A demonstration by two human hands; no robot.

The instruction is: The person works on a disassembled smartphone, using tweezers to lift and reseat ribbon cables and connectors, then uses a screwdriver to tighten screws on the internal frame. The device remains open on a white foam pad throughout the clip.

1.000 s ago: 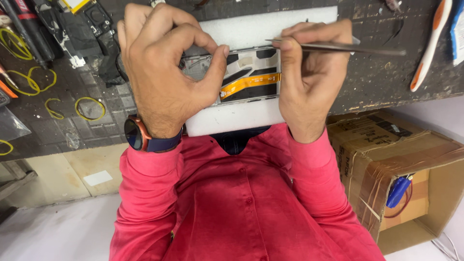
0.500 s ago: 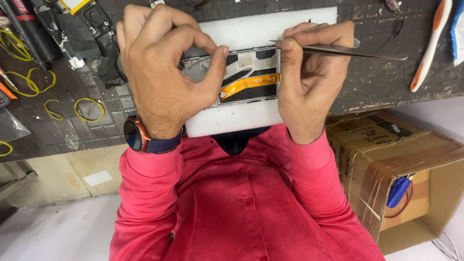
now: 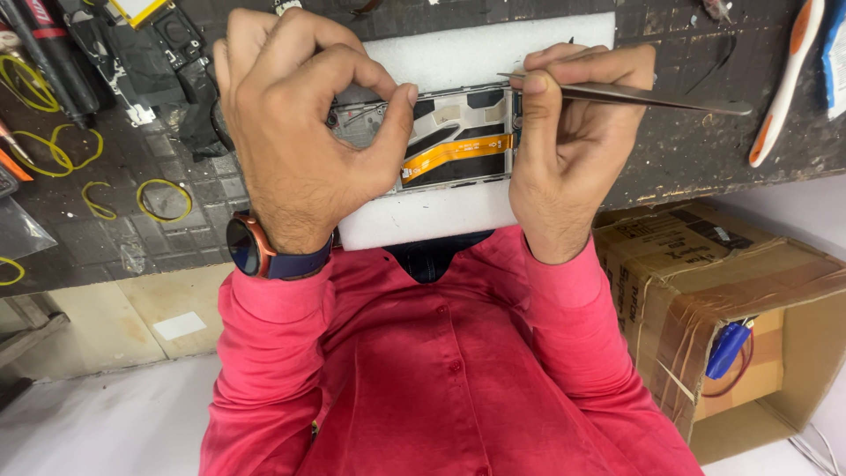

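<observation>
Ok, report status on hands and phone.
Left hand steadying opened phone on white pad. Right hand pinching tweezers at phone's edge. Nothing blocking.

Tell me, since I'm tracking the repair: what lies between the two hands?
In the head view, the opened phone with its orange flex cable, between the left hand and right hand.

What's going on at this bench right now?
A person in a red shirt is working on an opened phone that lies on a white foam pad on a dark workbench. The left hand steadies the phone's left end with thumb and fingers. The right hand holds metal tweezers with the tips at the phone's upper right edge. An orange flex cable lies exposed across the phone's inside.
</observation>
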